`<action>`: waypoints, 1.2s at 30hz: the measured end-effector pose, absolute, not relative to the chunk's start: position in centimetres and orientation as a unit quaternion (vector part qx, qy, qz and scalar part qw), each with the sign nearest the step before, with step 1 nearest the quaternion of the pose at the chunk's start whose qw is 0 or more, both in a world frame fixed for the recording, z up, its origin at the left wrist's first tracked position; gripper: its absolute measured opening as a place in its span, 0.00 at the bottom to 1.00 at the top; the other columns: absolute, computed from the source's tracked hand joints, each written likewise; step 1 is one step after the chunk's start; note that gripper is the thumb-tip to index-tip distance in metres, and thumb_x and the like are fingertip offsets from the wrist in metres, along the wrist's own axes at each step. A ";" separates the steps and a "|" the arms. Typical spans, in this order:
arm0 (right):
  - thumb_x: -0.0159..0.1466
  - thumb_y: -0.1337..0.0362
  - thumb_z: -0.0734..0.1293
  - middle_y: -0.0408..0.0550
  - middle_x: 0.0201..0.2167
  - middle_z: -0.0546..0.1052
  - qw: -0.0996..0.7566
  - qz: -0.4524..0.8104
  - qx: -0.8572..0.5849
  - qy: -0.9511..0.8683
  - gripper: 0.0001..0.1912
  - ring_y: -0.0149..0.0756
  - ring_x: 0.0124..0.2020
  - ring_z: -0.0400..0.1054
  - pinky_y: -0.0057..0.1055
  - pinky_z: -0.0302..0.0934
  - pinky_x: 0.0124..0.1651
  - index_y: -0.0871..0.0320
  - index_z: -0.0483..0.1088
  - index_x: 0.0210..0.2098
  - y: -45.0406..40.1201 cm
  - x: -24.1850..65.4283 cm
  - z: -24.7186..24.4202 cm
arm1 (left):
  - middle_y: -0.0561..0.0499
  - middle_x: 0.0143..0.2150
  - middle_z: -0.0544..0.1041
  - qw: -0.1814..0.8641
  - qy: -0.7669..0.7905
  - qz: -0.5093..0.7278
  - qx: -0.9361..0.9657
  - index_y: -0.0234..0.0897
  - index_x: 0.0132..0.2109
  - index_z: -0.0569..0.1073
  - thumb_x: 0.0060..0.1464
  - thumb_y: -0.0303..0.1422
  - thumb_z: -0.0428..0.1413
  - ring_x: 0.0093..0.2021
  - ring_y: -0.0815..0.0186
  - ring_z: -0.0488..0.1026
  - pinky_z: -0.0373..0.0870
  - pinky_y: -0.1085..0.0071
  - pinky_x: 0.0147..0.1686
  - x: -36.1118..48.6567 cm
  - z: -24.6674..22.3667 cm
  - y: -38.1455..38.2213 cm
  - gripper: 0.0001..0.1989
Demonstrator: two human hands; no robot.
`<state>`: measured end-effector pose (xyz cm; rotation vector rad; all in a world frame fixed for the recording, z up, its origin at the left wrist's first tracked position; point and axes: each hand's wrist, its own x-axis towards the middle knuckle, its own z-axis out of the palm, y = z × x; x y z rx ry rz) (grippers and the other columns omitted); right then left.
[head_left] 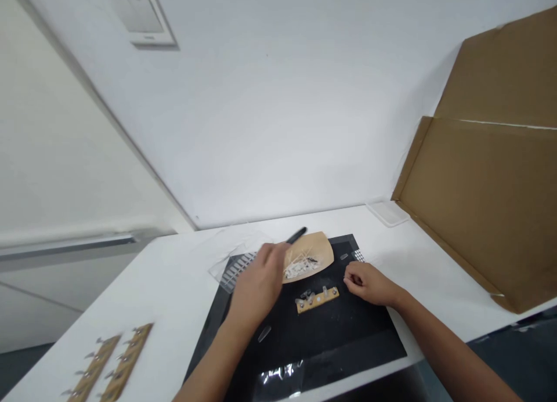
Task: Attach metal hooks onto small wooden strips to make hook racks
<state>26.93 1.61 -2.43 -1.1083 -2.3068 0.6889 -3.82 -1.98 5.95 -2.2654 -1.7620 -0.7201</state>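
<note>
Gripped by the left hand (260,281), a dark stick (297,235) points forward, presumably clearing the wooden strip (320,300); right hand (369,282) curled, hold unclear.

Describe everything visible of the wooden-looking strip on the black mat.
The strip is narrow, light brown and wood-like. It lies on the black mat, slanted, its right end farther from the person. Small round metallic heads show near both ends, a pale round spot near the middle; small translucent pieces sit along it. It lies between the left hand and right hand, touched by neither. Finer detail is too small to tell.
</note>
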 end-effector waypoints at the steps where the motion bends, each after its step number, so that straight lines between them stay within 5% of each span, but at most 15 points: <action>1: 0.70 0.64 0.65 0.41 0.30 0.69 0.250 0.259 -0.401 -0.842 0.10 0.32 0.31 0.63 0.29 0.55 0.37 0.57 0.65 0.31 1.4 26.9 -2.3 | 0.45 0.54 0.77 0.095 -0.556 -0.219 -0.796 0.43 0.61 0.75 0.72 0.29 0.47 0.43 0.59 0.79 0.73 0.68 0.35 -3.0 5.7 -1.3 0.18; 8: 0.74 0.44 0.65 0.40 0.26 0.70 0.245 0.558 -0.319 -0.726 0.23 0.27 0.24 0.59 0.24 0.53 0.28 0.58 0.69 0.35 -0.3 25.6 -1.3 | 0.43 0.50 0.74 0.040 -0.379 -0.310 -0.871 0.42 0.57 0.78 0.71 0.31 0.50 0.40 0.63 0.76 0.76 0.71 0.37 0.5 1.8 -1.3 0.14; 13: 0.72 0.42 0.67 0.40 0.28 0.71 0.242 0.634 -0.258 -0.687 0.25 0.24 0.23 0.59 0.23 0.53 0.26 0.60 0.70 0.35 -1.0 24.5 -0.9 | 0.45 0.47 0.74 0.004 -0.298 -0.319 -0.899 0.45 0.55 0.80 0.69 0.30 0.54 0.37 0.65 0.75 0.73 0.72 0.34 0.1 1.8 -2.3 0.13; 25: 0.72 0.41 0.67 0.40 0.27 0.69 0.273 0.640 -0.285 -0.659 0.25 0.25 0.23 0.58 0.24 0.55 0.26 0.59 0.70 0.38 -1.4 23.7 -0.9 | 0.51 0.37 0.77 -0.018 -0.289 -0.300 -0.909 0.41 0.43 0.80 0.74 0.34 0.52 0.32 0.68 0.73 0.65 0.75 0.31 -0.4 2.8 -2.0 0.13; 29: 0.72 0.44 0.68 0.40 0.29 0.69 0.298 0.582 -0.324 -0.683 0.22 0.27 0.26 0.61 0.25 0.57 0.30 0.58 0.70 0.39 -1.3 23.5 -1.2 | 0.53 0.38 0.79 -0.059 -0.351 -0.271 -0.894 0.46 0.49 0.82 0.74 0.40 0.52 0.33 0.69 0.74 0.66 0.77 0.34 -0.4 2.2 -2.0 0.13; 36: 0.62 0.49 0.79 0.40 0.29 0.71 0.400 0.452 -0.361 -0.711 0.19 0.31 0.29 0.63 0.28 0.60 0.33 0.57 0.74 0.34 -0.6 23.1 -1.3 | 0.47 0.45 0.81 0.075 -0.335 -0.270 -0.900 0.45 0.53 0.80 0.75 0.37 0.48 0.35 0.65 0.76 0.69 0.74 0.33 -0.5 0.6 -1.6 0.15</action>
